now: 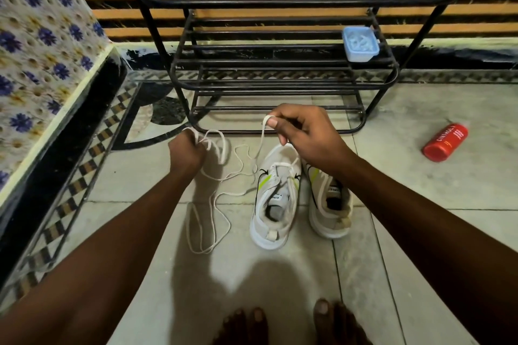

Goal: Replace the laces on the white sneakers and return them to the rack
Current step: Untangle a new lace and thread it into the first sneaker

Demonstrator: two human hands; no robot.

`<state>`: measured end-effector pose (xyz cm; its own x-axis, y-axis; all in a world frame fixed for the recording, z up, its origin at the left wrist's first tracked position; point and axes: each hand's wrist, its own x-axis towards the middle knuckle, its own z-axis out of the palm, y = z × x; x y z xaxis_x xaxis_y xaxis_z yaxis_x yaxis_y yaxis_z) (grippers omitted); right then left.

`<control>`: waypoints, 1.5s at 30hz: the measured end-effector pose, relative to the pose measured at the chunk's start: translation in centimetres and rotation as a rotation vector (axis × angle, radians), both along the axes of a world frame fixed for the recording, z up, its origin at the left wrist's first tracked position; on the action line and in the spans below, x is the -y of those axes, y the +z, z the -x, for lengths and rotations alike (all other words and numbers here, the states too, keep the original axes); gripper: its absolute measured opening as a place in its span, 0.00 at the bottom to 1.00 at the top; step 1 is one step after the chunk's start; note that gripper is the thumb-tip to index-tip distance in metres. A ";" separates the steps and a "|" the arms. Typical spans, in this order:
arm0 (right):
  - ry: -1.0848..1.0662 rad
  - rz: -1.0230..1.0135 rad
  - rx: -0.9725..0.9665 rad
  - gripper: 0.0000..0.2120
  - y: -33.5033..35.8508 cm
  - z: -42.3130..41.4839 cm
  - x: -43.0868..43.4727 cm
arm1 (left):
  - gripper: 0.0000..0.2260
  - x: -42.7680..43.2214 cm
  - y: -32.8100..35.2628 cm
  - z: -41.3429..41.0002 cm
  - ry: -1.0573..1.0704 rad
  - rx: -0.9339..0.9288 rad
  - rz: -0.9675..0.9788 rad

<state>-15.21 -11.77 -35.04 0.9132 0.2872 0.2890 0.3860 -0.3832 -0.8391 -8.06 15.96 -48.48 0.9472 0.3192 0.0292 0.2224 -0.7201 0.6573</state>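
Two white sneakers with yellow-green stripes stand side by side on the tiled floor, the left sneaker (276, 199) and the right sneaker (330, 204). A white lace (207, 221) trails in loops on the floor left of them. My left hand (186, 150) grips a bunch of this lace's loops above the floor. My right hand (302, 131) pinches a lace end between thumb and finger, above the toe of the left sneaker, and that strand runs down toward the shoe. The black metal shoe rack (277, 64) stands just beyond.
A light blue plastic container (360, 43) sits on a rack shelf at the right. A red bottle (445, 142) lies on the floor at the right. A floral-covered bed (36, 45) fills the left side. My bare toes (294, 325) show at the bottom.
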 end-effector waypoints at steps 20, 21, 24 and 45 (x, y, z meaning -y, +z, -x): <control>0.042 0.126 -0.025 0.08 -1.0 0.3 -0.2 | 0.07 5.2 -1.1 3.3 -0.536 0.003 -0.107; 0.043 0.132 -0.031 0.08 -1.2 0.3 -0.2 | 0.09 5.4 -1.4 3.3 -0.573 -0.037 -0.077; 0.046 0.136 -0.055 0.08 -1.5 0.4 0.2 | 0.07 5.9 -2.2 3.9 -0.648 -0.161 -0.093; -0.029 0.245 -0.005 0.09 -2.6 -1.0 -0.1 | 0.23 7.4 6.4 7.8 -0.559 -0.215 1.119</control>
